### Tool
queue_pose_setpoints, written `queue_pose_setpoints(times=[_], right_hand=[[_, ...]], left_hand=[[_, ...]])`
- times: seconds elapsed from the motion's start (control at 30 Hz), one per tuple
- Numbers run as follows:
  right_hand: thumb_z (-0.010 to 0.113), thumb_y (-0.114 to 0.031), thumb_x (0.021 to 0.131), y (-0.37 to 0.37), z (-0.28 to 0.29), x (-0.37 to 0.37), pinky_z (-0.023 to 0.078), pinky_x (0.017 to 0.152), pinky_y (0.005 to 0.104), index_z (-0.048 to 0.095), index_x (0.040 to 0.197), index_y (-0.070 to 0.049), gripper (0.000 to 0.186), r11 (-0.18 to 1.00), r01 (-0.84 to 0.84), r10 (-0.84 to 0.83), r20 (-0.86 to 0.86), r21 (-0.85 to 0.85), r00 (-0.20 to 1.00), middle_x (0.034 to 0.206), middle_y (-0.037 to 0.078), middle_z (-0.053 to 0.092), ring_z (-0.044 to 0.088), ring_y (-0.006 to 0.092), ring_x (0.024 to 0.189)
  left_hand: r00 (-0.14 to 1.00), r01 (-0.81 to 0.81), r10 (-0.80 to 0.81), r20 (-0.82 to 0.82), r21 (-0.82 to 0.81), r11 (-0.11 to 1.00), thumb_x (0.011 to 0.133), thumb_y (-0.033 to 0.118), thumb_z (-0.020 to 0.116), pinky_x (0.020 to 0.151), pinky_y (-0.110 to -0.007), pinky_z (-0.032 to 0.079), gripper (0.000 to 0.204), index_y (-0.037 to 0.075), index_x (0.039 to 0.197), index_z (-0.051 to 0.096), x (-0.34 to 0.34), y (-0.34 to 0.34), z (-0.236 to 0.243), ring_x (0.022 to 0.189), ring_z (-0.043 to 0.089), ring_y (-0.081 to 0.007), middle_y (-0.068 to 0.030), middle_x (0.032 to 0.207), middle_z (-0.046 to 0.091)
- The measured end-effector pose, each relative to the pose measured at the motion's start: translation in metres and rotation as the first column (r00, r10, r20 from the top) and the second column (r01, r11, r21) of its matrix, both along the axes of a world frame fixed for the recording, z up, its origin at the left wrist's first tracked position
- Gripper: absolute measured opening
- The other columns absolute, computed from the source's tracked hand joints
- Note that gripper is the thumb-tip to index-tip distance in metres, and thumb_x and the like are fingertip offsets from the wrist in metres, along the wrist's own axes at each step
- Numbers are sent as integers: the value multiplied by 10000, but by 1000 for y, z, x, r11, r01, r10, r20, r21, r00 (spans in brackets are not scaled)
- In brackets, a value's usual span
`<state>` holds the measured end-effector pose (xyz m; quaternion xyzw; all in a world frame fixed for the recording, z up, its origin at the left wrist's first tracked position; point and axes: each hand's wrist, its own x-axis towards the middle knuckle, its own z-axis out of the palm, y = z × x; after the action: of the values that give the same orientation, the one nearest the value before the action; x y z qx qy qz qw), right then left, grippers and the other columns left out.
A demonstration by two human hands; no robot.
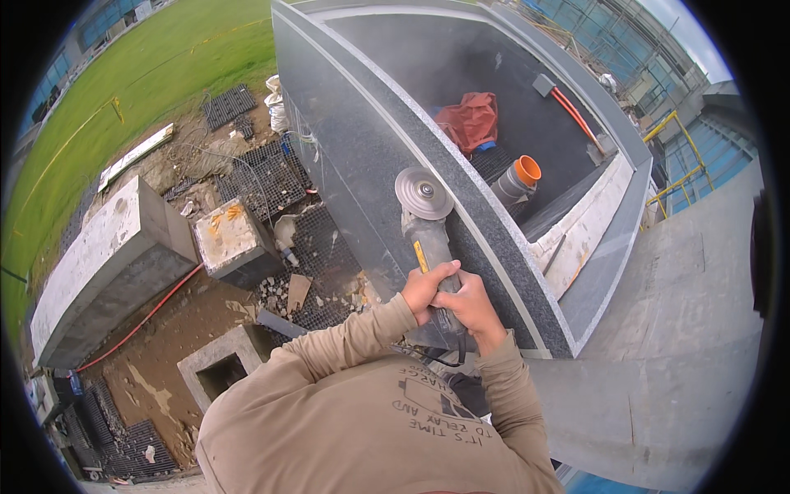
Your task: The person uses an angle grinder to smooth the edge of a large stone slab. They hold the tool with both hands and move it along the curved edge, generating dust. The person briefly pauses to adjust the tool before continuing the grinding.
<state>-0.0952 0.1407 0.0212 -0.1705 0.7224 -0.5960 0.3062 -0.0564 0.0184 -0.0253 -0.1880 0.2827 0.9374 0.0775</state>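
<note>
I hold an angle grinder (pixel 428 243) with both hands, its round disc (pixel 425 191) against or very near the dark granite side of a curved planter-like box (pixel 346 140), just beside its pale-lined edge. My left hand (pixel 421 292) is closed on the grinder's grey body, forward of my right hand (pixel 471 306), which is closed round the rear of the body. A cord hangs below. Fine dust hazes the air. Inside the box lie a red cloth (pixel 469 119) and a grey pipe (pixel 514 183) with an orange end, with red conduits (pixel 576 115) on the inner wall.
To the left are concrete blocks (pixel 123 247), a square hollow block (pixel 197 362), black grid mats (pixel 255 181), rubble, a red hose (pixel 140 317) and grass (pixel 140 49). A grey concrete surface (pixel 658 346) curves along the right, with yellow railings (pixel 675 156) and scaffolding beyond.
</note>
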Motion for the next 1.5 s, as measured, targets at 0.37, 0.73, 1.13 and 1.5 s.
queue_pose_setpoints(times=[0.37, 0.73, 1.13, 1.5], right_hand=[[720, -47, 733, -19, -4, -21, 510, 720, 285, 642, 1063, 94, 367, 1000, 14, -13, 50, -11, 999, 945, 82, 678, 627, 127, 822], [739, -76, 727, 5, 0, 12, 506, 807, 295, 632, 1093, 86, 415, 1000, 24, -25, 18, 10, 1000, 993, 95, 683, 626, 142, 911], [755, -109, 718, 30, 4, 40, 497, 839, 300, 628, 1094, 66, 434, 994, 63, -64, 6, 84, 998, 1017, 97, 676, 604, 136, 948], [757, -107, 719, 41, 7, 53, 485, 853, 297, 617, 1096, 53, 433, 991, 85, -86, 5, 103, 996, 1019, 77, 666, 588, 127, 952]], left_hand=[[999, 35, -35, -22, -17, 999, 917, 290, 706, 773, -340, 518, 305, 60, 1097, 614, -24, -23, -2, 865, 642, -159, -48, 976, 652], [1000, -2, 2, -1, 1, 1000, 908, 238, 718, 707, -329, 523, 291, 16, 1074, 632, 10, 4, 3, 819, 647, -154, -60, 954, 656], [998, 31, -31, 50, 12, 999, 887, 175, 736, 660, -325, 539, 298, -34, 1061, 614, 36, 23, 14, 781, 655, -170, -102, 940, 656], [996, 76, -76, 54, 14, 997, 915, 185, 698, 707, -323, 538, 282, -21, 1093, 620, 46, 35, 15, 843, 652, -161, -83, 981, 658]])
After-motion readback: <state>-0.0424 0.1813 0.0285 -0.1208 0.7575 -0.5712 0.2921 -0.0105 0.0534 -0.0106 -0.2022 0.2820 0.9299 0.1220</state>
